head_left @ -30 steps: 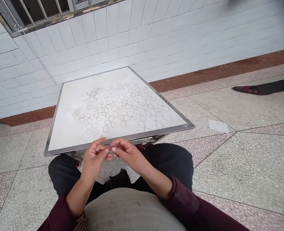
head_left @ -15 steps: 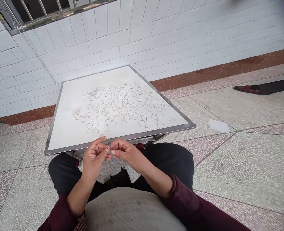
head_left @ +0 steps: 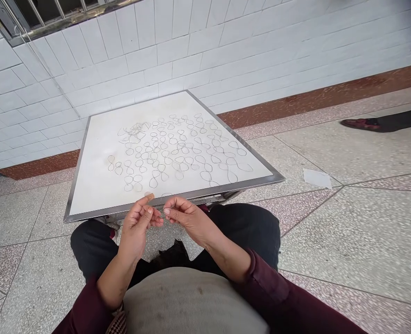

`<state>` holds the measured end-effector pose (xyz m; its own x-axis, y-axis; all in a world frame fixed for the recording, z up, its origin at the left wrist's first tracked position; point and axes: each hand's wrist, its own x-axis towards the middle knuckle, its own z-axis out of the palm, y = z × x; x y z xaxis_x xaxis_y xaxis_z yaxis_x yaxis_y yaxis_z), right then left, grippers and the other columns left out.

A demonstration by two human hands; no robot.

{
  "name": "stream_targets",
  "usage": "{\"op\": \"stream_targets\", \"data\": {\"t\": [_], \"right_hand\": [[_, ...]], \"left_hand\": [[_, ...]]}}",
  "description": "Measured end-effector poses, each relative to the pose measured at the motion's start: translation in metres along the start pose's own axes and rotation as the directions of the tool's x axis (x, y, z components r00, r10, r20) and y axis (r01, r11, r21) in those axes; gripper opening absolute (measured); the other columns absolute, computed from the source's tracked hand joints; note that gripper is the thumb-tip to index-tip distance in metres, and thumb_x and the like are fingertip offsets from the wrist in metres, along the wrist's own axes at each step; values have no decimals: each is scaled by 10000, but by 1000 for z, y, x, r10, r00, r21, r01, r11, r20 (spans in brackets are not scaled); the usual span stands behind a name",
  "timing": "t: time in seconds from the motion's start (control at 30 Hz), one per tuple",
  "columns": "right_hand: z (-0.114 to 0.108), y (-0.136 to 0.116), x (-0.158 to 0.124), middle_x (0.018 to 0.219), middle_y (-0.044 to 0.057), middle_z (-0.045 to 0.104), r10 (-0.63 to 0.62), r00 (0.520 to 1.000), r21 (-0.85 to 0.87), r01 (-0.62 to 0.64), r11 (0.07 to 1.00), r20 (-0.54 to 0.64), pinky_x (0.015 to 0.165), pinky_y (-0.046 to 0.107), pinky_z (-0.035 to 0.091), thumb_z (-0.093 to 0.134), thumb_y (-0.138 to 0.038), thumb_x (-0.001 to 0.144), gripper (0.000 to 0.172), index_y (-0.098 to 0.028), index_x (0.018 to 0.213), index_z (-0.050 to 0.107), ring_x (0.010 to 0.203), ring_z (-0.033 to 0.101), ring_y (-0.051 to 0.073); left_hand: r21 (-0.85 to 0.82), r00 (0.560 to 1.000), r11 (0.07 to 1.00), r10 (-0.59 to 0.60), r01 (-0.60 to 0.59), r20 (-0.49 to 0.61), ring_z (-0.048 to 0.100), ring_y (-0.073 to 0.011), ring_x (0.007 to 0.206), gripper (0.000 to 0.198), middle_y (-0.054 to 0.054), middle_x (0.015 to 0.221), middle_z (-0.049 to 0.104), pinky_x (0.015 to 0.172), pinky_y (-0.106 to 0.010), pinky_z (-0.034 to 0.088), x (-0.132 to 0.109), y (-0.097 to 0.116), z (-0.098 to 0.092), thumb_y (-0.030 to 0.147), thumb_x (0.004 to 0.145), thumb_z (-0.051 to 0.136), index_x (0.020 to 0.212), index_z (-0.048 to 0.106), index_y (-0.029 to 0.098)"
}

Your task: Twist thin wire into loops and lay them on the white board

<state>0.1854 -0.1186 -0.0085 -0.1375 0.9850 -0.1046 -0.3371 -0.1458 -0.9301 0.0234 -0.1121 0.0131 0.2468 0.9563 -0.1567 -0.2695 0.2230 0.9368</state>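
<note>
My right hand [head_left: 184,215] is closed in a pinch between thumb and forefinger. A thin wire loop [head_left: 166,194], faint against the table edge, rises from its fingertips. Close beside it on the left, my left hand [head_left: 139,220] has its forefinger stretched and its thumb lifted, with nothing visible held. Both hands hover just off the front edge of the white table [head_left: 94,195]. Many figure-eight wire loops [head_left: 155,174] lie spread over the tabletop. Toward the back left is a tangled heap of thin wire pieces [head_left: 136,131].
A white tiled wall [head_left: 122,69] stands behind the table, with a barred window [head_left: 59,14] at upper left. My knees are under the front edge. On the floor to the right lies a white sheet [head_left: 317,178]; farther back is another person's shoe [head_left: 360,124].
My fingertips, which met around a small piece of wire, have come slightly apart. The left thumb has drawn back, and a loop now shows above my right fingers.
</note>
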Motion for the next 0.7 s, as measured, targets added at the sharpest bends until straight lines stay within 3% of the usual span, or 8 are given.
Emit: {"op": "stream_targets", "data": {"t": [0.1,0.3,0.57,0.7], "right_hand": [[0,-1,-1,712,-35,548,-24,1000,-24,23,999,-1,636,266,374,719,-360,810,188,-203,794,617,639,459,105],[5,-3,-4,679,-34,524,-52,999,-57,51,997,-7,602,259,377,693,-394,826,220,-203,789,591,638,449,114],[6,-9,-10,727,-36,501,-15,1000,-114,15,993,-2,500,240,360,696,-450,797,283,-201,765,565,547,400,81],[5,-7,-9,717,-30,492,-16,1000,-118,14,993,-12,475,236,362,689,-473,796,291,-209,788,568,550,403,90]], "left_hand": [[-18,998,998,-55,56,42,623,-135,726,445,-10,756,648,721,-281,487,0,0,-1,363,855,669,1264,603,201],[-29,997,998,-54,56,62,571,-106,704,416,36,685,583,783,-269,413,-2,2,1,299,828,699,1232,640,223],[41,989,994,-102,98,104,575,-113,654,424,53,654,545,794,-291,409,-2,6,-1,252,787,726,1205,657,238],[-19,990,994,-107,109,92,578,-108,699,437,44,686,563,802,-275,408,-4,2,0,276,804,721,1233,642,249]]}}
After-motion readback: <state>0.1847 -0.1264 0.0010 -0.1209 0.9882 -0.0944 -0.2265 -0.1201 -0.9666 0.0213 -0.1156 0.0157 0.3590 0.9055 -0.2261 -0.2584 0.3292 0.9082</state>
